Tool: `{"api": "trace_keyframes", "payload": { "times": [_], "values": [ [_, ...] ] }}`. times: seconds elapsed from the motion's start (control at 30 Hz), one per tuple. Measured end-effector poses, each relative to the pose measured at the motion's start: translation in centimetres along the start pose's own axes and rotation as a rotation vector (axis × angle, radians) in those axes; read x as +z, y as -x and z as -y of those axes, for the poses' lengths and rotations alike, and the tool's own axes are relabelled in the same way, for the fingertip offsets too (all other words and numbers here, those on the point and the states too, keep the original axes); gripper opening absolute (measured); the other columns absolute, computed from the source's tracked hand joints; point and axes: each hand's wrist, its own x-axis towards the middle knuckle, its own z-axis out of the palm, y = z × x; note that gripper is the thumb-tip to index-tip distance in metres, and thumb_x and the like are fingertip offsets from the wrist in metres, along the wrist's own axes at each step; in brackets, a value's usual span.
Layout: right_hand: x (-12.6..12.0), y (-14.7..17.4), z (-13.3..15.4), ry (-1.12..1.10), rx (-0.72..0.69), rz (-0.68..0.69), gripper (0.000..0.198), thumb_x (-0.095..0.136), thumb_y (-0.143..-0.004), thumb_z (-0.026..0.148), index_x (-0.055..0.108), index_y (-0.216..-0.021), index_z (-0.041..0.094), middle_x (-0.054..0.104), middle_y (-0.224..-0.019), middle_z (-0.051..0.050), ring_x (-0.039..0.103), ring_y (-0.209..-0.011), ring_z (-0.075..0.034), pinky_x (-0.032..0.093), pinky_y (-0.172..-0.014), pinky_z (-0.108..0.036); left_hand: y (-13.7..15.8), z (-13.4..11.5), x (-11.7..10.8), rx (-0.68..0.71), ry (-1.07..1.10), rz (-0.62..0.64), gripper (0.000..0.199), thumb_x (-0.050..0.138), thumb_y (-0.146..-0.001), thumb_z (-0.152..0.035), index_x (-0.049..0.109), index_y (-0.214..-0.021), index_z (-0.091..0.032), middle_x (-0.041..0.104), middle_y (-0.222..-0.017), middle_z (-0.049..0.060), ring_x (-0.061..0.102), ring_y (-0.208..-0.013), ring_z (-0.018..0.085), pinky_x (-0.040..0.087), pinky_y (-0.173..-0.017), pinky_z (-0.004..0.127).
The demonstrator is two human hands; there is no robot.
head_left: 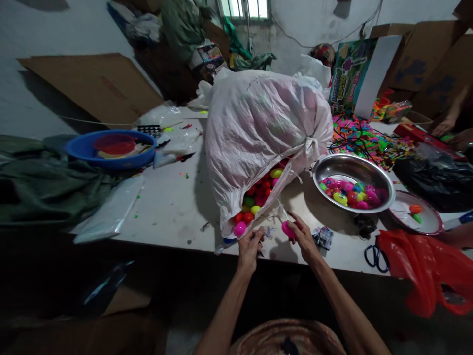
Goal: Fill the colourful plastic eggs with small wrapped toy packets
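The right hand (302,236) is pinching the pink egg (287,230) between its fingertips, rightward of the left hand (251,249), whose fingers are pressing together, contents indistinct

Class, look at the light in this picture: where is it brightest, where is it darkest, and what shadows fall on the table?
Head view: brightest at the small barred window, washed out to white; head view: darkest beneath the white-topped table, nearly black; head view: soft shadows beside the bulging white sack and near the right hand.
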Motion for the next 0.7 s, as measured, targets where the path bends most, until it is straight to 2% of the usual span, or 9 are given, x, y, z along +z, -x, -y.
{"api": "trace_keyframes", "payload": {
  "times": [0.07, 0.13, 0.23, 0.33, 0.4, 0.5, 0.63, 0.7],
  "values": [
    [0.0, 0.2, 0.3, -0.013, -0.032, -0.005, 0.039, 0.057, -0.078, 0.047, 0.059, -0.106, 0.019, 0.061, -0.081, -0.001, 0.055, -0.059, -0.011, 0.043, -0.05, -0.021, 0.1, 0.2, 0.2, 0.001, 0.011, -0.024, 0.038, 0.075, -0.058, -0.046, 0.056, -0.056, -0.013, 0.05, -0.049, -0.004, 0.035, -0.037, 0.002, 0.022, -0.034, 0.014],
    [0.4, 0.3, 0.6, -0.018, -0.087, -0.07, 0.035, 0.056, -0.079, 0.046, 0.058, -0.1, 0.019, 0.06, -0.086, -0.002, 0.057, -0.068, -0.014, 0.047, -0.058, -0.025, 0.3, 0.3, 0.4, -0.011, 0.01, -0.037, 0.039, 0.074, -0.058, -0.047, 0.055, -0.054, -0.013, 0.049, -0.049, -0.003, 0.035, -0.037, 0.002, 0.023, -0.033, 0.014],
    [1.2, 0.5, 0.8, 0.096, -0.217, -0.223, 0.029, 0.058, -0.078, 0.045, 0.056, -0.091, 0.019, 0.059, -0.084, -0.002, 0.056, -0.074, -0.015, 0.046, -0.066, -0.027, 0.7, 0.5, 0.9, -0.011, -0.004, -0.019, 0.04, 0.072, -0.061, -0.048, 0.055, -0.054, -0.013, 0.05, -0.049, -0.003, 0.036, -0.036, 0.003, 0.022, -0.034, 0.015],
    [1.9, 0.7, 0.5, 0.227, -0.293, -0.301, 0.026, 0.061, -0.076, 0.043, 0.056, -0.087, 0.02, 0.059, -0.084, -0.002, 0.055, -0.074, -0.015, 0.045, -0.067, -0.026, 1.1, 0.7, 1.4, -0.032, 0.02, 0.005, 0.04, 0.07, -0.063, -0.05, 0.054, -0.054, -0.014, 0.05, -0.048, -0.004, 0.035, -0.035, 0.002, 0.023, -0.034, 0.015],
    [2.1, 0.8, 0.2, 0.219, -0.282, -0.295, 0.028, 0.061, -0.076, 0.042, 0.056, -0.092, 0.02, 0.06, -0.087, -0.002, 0.055, -0.071, -0.014, 0.045, -0.064, -0.026, 1.2, 0.8, 1.6, -0.079, 0.049, 0.012, 0.041, 0.068, -0.064, -0.053, 0.054, -0.055, -0.015, 0.049, -0.048, -0.004, 0.034, -0.034, 0.003, 0.023, -0.033, 0.016],
    [2.0, 1.2, -0.3, 0.172, -0.24, -0.2, 0.033, 0.062, -0.076, 0.042, 0.055, -0.099, 0.02, 0.061, -0.091, -0.003, 0.058, -0.069, -0.014, 0.047, -0.063, -0.027, 1.2, 0.8, 1.7, -0.116, 0.033, 0.063, 0.041, 0.067, -0.064, -0.053, 0.057, -0.059, -0.015, 0.046, -0.044, -0.005, 0.033, -0.033, 0.004, 0.023, -0.033, 0.016],
    [1.4, 1.9, -1.0, 0.231, -0.226, -0.122, 0.027, 0.064, -0.074, 0.039, 0.057, -0.09, 0.019, 0.063, -0.083, -0.002, 0.059, -0.073, -0.016, 0.048, -0.067, -0.028, 1.2, 0.5, 1.9, -0.127, 0.071, 0.153, 0.034, 0.071, -0.065, -0.045, 0.065, -0.077, -0.013, 0.046, -0.045, -0.006, 0.033, -0.034, 0.003, 0.022, -0.035, 0.015],
    [1.1, 2.0, -1.3, 0.208, -0.195, -0.116, 0.026, 0.067, -0.071, 0.038, 0.058, -0.085, 0.019, 0.063, -0.082, -0.002, 0.06, -0.075, -0.017, 0.048, -0.066, -0.028, 1.2, 0.4, 2.1, -0.169, 0.161, 0.198, 0.037, 0.073, -0.064, -0.04, 0.065, -0.09, -0.015, 0.045, -0.045, -0.008, 0.033, -0.034, 0.003, 0.026, -0.036, 0.015]
  ]
}}
